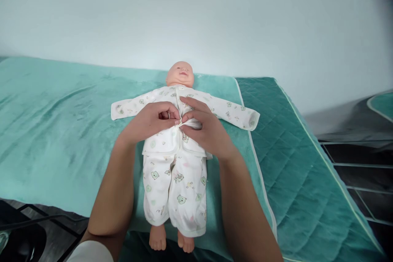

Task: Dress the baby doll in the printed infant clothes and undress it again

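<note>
A baby doll [181,74] lies on its back with its head toward the wall and its bare feet toward me. It wears a white printed jacket [159,142] and matching trousers [158,188], its sleeves spread out to both sides. My left hand [150,119] pinches the jacket's front edge at the middle of the belly. From the other side, my right hand [202,125] grips the front edge at the same spot, thumb and forefinger together. The fabric is bunched between the fingertips, and any fastener there is hidden.
Beneath the doll is a light green blanket [61,131], over a darker quilted cover [285,163] on the right. A pale wall [196,16] rises behind. Metal bars [362,166] stand at the right, and a black object [24,233] is at lower left.
</note>
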A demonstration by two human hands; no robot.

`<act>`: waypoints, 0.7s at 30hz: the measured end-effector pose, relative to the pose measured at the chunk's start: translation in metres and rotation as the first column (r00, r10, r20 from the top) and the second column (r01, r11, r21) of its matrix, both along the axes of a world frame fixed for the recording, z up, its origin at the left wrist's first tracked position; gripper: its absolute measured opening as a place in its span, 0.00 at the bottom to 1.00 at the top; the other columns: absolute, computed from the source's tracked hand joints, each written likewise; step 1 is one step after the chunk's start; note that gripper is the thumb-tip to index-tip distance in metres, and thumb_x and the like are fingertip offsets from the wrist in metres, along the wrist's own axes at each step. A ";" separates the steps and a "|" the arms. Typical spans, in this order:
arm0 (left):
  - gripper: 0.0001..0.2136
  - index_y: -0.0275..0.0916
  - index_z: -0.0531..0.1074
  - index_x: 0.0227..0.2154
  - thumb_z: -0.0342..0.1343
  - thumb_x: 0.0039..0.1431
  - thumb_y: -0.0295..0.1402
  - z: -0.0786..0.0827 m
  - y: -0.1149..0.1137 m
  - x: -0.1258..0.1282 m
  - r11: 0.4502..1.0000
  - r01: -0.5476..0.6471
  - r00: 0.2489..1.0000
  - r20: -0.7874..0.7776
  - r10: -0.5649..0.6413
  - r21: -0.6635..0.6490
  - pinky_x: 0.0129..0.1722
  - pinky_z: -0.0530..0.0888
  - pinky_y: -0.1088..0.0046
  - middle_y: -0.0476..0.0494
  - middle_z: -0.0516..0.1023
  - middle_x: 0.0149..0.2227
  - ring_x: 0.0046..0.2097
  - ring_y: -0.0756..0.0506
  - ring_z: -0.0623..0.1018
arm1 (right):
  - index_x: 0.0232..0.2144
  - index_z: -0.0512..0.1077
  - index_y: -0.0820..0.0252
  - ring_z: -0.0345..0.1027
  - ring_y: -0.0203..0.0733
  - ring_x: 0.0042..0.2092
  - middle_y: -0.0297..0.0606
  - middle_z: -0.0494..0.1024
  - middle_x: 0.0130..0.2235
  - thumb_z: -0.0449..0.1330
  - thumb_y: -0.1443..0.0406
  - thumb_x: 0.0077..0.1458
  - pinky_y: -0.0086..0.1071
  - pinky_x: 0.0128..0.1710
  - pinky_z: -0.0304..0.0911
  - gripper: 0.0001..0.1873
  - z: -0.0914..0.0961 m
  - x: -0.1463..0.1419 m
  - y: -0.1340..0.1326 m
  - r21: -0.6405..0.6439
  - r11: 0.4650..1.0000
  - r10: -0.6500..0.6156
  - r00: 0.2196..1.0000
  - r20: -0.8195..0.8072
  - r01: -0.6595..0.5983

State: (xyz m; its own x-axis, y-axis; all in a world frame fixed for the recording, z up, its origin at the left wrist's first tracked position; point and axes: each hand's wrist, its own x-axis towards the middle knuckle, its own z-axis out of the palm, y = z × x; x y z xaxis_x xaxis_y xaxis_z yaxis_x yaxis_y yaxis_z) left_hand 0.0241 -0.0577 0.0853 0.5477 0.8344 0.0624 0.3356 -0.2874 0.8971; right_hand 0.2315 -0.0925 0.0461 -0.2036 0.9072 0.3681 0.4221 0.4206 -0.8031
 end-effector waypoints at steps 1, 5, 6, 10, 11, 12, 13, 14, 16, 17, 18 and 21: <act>0.06 0.40 0.77 0.32 0.59 0.60 0.37 0.000 0.000 0.000 1.000 0.002 1.000 0.004 -0.002 0.002 0.30 0.66 0.74 0.49 0.73 0.30 0.31 0.51 0.68 | 0.32 0.76 0.51 0.57 0.51 0.72 0.33 0.70 0.67 0.65 0.70 0.54 0.56 0.72 0.54 0.06 0.000 0.000 0.000 -0.010 1.000 0.004 1.000 -0.017 -0.005; 0.08 0.40 0.77 0.32 0.60 0.60 0.38 0.001 0.000 0.000 1.000 0.007 1.000 -0.010 -0.007 0.000 0.31 0.67 0.73 0.48 0.74 0.31 0.32 0.51 0.69 | 0.31 0.76 0.51 0.57 0.51 0.71 0.32 0.71 0.67 0.66 0.69 0.54 0.56 0.72 0.54 0.06 -0.002 0.000 0.001 -0.033 0.999 0.008 0.998 -0.063 -0.010; 0.08 0.40 0.77 0.32 0.61 0.59 0.39 0.001 0.000 0.000 1.000 0.005 1.000 -0.015 -0.005 -0.003 0.31 0.67 0.73 0.48 0.75 0.31 0.32 0.51 0.70 | 0.31 0.75 0.51 0.58 0.51 0.71 0.33 0.71 0.66 0.66 0.69 0.54 0.56 0.71 0.55 0.06 -0.002 0.000 0.001 -0.027 1.000 0.003 0.998 -0.070 -0.005; 0.09 0.39 0.76 0.31 0.62 0.59 0.40 0.000 0.000 0.000 1.000 -0.019 1.000 -0.017 0.018 -0.015 0.30 0.66 0.74 0.49 0.73 0.30 0.31 0.51 0.69 | 0.32 0.76 0.52 0.60 0.50 0.70 0.35 0.73 0.65 0.66 0.67 0.56 0.54 0.70 0.56 0.04 -0.005 -0.001 0.002 0.018 1.000 0.005 0.995 -0.101 -0.003; 0.09 0.39 0.77 0.31 0.61 0.59 0.40 0.000 -0.001 0.000 0.999 -0.026 1.000 -0.018 0.025 -0.021 0.29 0.65 0.74 0.49 0.73 0.29 0.31 0.51 0.69 | 0.32 0.76 0.52 0.61 0.50 0.69 0.35 0.73 0.65 0.66 0.67 0.56 0.54 0.70 0.57 0.04 -0.005 -0.002 0.002 0.025 1.000 0.008 0.994 -0.109 -0.006; 0.09 0.39 0.77 0.31 0.60 0.60 0.40 0.001 -0.001 -0.001 0.999 -0.033 0.999 -0.021 0.033 -0.030 0.28 0.64 0.74 0.49 0.72 0.28 0.30 0.51 0.68 | 0.32 0.76 0.51 0.63 0.51 0.68 0.36 0.74 0.64 0.67 0.66 0.56 0.53 0.70 0.58 0.03 -0.006 -0.002 0.003 0.030 1.000 0.010 0.993 -0.118 -0.006; 0.10 0.39 0.77 0.31 0.59 0.61 0.40 0.002 -0.002 -0.001 0.998 -0.036 0.999 -0.026 0.035 -0.041 0.27 0.63 0.74 0.50 0.71 0.26 0.29 0.51 0.67 | 0.32 0.77 0.51 0.64 0.51 0.68 0.36 0.74 0.64 0.67 0.66 0.57 0.53 0.69 0.59 0.03 -0.006 -0.002 0.003 0.036 0.999 0.007 0.992 -0.124 -0.003; 0.10 0.39 0.76 0.31 0.58 0.62 0.39 0.002 -0.002 -0.001 0.998 -0.035 0.999 -0.028 0.034 -0.052 0.26 0.61 0.74 0.50 0.69 0.25 0.28 0.52 0.65 | 0.32 0.77 0.51 0.65 0.51 0.67 0.36 0.75 0.63 0.67 0.65 0.57 0.52 0.68 0.60 0.03 -0.007 -0.003 0.003 0.049 0.999 0.003 0.992 -0.130 0.003; 0.10 0.39 0.75 0.30 0.57 0.63 0.39 0.003 -0.002 -0.002 0.998 -0.025 0.999 -0.023 0.023 -0.065 0.25 0.60 0.74 0.52 0.66 0.23 0.26 0.52 0.63 | 0.33 0.78 0.51 0.68 0.51 0.65 0.36 0.76 0.62 0.67 0.65 0.58 0.51 0.66 0.63 0.02 -0.009 -0.004 0.003 0.088 0.996 -0.005 0.991 -0.134 0.017; 0.11 0.39 0.75 0.30 0.57 0.63 0.39 0.003 -0.002 -0.002 0.998 -0.018 1.000 -0.015 0.017 -0.068 0.25 0.59 0.74 0.52 0.65 0.23 0.26 0.52 0.62 | 0.33 0.78 0.50 0.69 0.51 0.64 0.36 0.76 0.61 0.67 0.65 0.58 0.51 0.65 0.64 0.02 -0.009 -0.005 0.003 0.104 0.994 -0.011 0.990 -0.137 0.025; 0.11 0.39 0.74 0.30 0.57 0.63 0.40 0.003 -0.001 -0.003 0.997 -0.014 1.000 -0.004 0.013 -0.070 0.25 0.59 0.74 0.52 0.65 0.23 0.26 0.52 0.62 | 0.34 0.78 0.50 0.70 0.51 0.62 0.36 0.77 0.61 0.67 0.64 0.58 0.51 0.63 0.66 0.01 -0.010 -0.005 0.003 0.113 0.993 -0.018 0.990 -0.140 0.034; 0.11 0.39 0.73 0.31 0.56 0.64 0.41 0.000 0.000 -0.003 0.996 -0.007 1.000 0.023 0.009 -0.085 0.25 0.60 0.74 0.52 0.64 0.24 0.26 0.52 0.62 | 0.34 0.78 0.50 0.72 0.52 0.61 0.37 0.77 0.60 0.67 0.63 0.59 0.50 0.60 0.69 0.01 -0.011 -0.006 0.003 0.109 0.993 -0.032 0.989 -0.141 0.048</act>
State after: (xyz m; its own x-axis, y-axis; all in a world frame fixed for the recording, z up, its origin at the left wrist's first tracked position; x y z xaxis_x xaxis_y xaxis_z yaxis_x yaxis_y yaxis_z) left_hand 0.0212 -0.0579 0.0855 0.5399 0.8417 0.0037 0.3167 -0.2071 0.9256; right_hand 0.2258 -0.0891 0.0351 -0.1077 0.8650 0.4901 0.3281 0.4963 -0.8038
